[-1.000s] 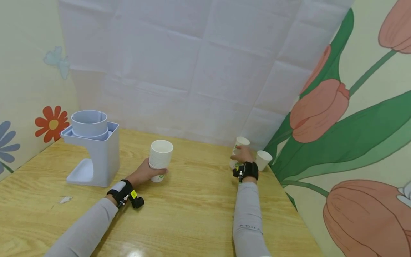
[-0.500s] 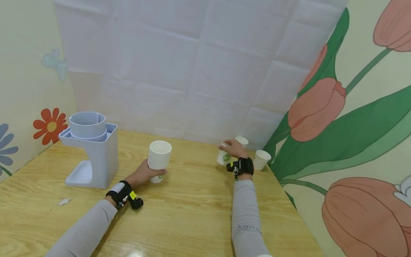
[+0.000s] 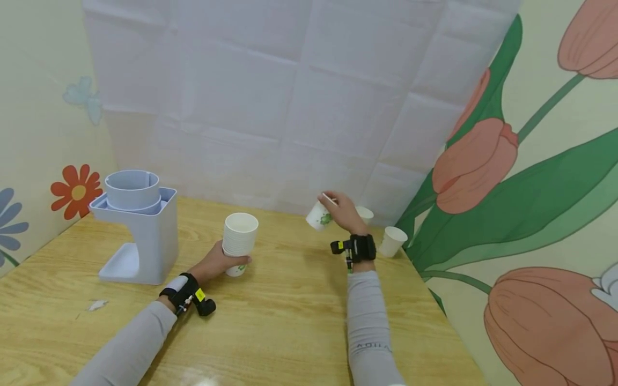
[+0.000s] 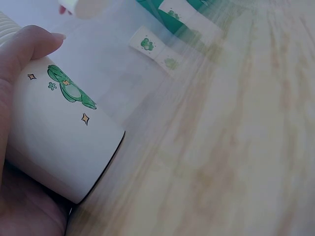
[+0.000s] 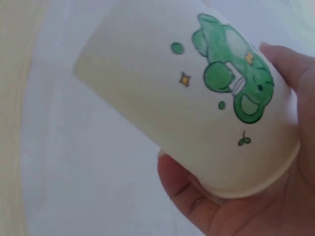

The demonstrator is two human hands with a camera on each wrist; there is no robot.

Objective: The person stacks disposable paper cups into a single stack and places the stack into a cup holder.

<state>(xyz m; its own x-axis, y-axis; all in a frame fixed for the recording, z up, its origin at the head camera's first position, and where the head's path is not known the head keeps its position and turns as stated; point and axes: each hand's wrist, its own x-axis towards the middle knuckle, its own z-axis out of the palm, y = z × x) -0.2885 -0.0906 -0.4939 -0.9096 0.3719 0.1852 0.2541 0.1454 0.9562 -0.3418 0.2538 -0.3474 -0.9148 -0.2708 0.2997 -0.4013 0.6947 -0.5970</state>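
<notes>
Low over the table, my left hand [image 3: 219, 262] grips a nested stack of white paper cups [image 3: 240, 236] near its base. The left wrist view shows the lowest cup [image 4: 59, 128], printed with a green cartoon figure, its bottom close to the wood, and my thumb lying across it. On the right, my right hand [image 3: 344, 212] holds a single paper cup [image 3: 317, 215] in the air by its rim end, tilted. A green cartoon on this cup [image 5: 187, 93] faces the right wrist camera, with thumb and fingers on opposite sides. Another paper cup [image 3: 365, 215] stands behind that hand, partly hidden.
One more paper cup [image 3: 393, 242] stands near the table's right edge, by the tulip-painted wall. At the left is a light blue plastic stand [image 3: 164, 241] with a round holder [image 3: 132, 190] on top. White sheeting [image 3: 241, 134] hangs behind the wooden table [image 3: 289, 321].
My right hand has taken a paper cup from the group at the right, then lifted it and carried it left, tilting it. The left hand stays in place with the stack.
</notes>
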